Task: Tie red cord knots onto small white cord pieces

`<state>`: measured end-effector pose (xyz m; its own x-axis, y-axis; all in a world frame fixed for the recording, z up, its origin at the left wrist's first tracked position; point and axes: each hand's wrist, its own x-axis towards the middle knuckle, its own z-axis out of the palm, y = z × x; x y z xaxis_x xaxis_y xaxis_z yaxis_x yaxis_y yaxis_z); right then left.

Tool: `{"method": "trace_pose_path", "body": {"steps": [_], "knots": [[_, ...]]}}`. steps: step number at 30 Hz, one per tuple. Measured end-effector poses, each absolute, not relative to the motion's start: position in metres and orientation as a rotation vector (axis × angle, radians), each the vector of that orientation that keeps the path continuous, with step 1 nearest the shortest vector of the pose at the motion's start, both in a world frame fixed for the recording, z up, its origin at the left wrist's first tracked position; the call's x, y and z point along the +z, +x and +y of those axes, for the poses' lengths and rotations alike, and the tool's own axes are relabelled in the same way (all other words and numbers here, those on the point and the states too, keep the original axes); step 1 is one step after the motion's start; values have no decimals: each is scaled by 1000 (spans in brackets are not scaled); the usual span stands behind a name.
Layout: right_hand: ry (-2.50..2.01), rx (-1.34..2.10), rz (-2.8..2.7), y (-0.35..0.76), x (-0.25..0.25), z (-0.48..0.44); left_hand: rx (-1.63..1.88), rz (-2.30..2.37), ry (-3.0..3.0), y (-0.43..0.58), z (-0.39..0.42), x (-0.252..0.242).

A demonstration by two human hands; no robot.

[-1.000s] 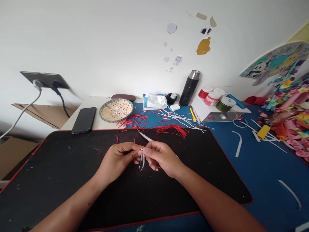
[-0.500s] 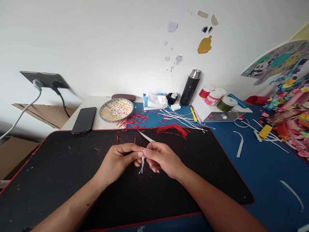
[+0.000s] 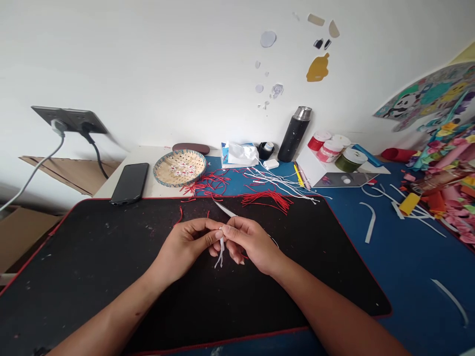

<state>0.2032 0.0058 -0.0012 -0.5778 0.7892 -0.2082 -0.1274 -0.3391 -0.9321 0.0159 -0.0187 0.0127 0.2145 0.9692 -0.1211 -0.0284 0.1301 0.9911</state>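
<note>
My left hand (image 3: 188, 244) and my right hand (image 3: 253, 243) meet over the black mat, thumbs and forefingers pinching the same white cord (image 3: 221, 253). Its loose ends dangle below the fingertips; the pinched part is mostly covered. Just beyond my right hand a pointed pale blade (image 3: 223, 208) pokes out, its other end hidden by the hand. A bit of red cord (image 3: 245, 256) shows by the right fingers. Farther back on the mat lies a bundle of cut red cords (image 3: 267, 200), with white cords (image 3: 284, 180) behind it.
A woven basket (image 3: 159, 173) holding small red and white pieces stands beyond the mat (image 3: 122, 257), right of a phone (image 3: 129, 184). A tissue box (image 3: 227, 160), black flask (image 3: 295, 134), yellow cutter (image 3: 298, 175) and ribbon spools (image 3: 349, 162) line the back. White strips (image 3: 370, 223) lie at right.
The view has shifted very slightly. Both hands keep their pinch on the white cord, with barely any movement of the fingers.
</note>
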Motion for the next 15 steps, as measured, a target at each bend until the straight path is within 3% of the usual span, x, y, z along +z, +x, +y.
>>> {"method": "trace_pose_path", "body": {"steps": [15], "knots": [[-900, 1921, -1418, 203, 1, 5, 1264, 966, 761, 17, -13, 11]]}}
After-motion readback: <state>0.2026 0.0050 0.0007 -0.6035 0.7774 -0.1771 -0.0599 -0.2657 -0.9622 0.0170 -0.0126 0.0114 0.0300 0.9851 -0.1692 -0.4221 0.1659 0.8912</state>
